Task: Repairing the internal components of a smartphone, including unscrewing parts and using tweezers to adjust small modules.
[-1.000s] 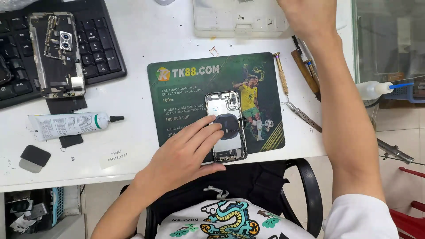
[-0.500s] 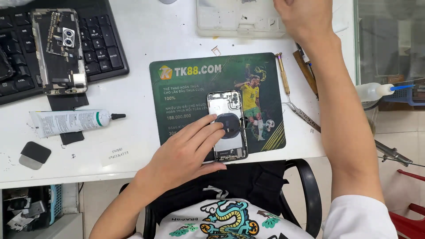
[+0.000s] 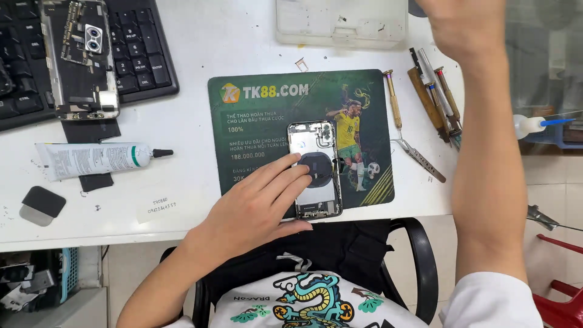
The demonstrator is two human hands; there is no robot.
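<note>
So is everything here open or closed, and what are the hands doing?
Phone on mat: back open, insides showing, lying flat.
Phone on keyboard: opened, lying flat.
Glue tube: capped, lying down.
Clear box: lid closed.
Left hand: flat, pressing the phone.
Right hand: raised, blurred.
</note>
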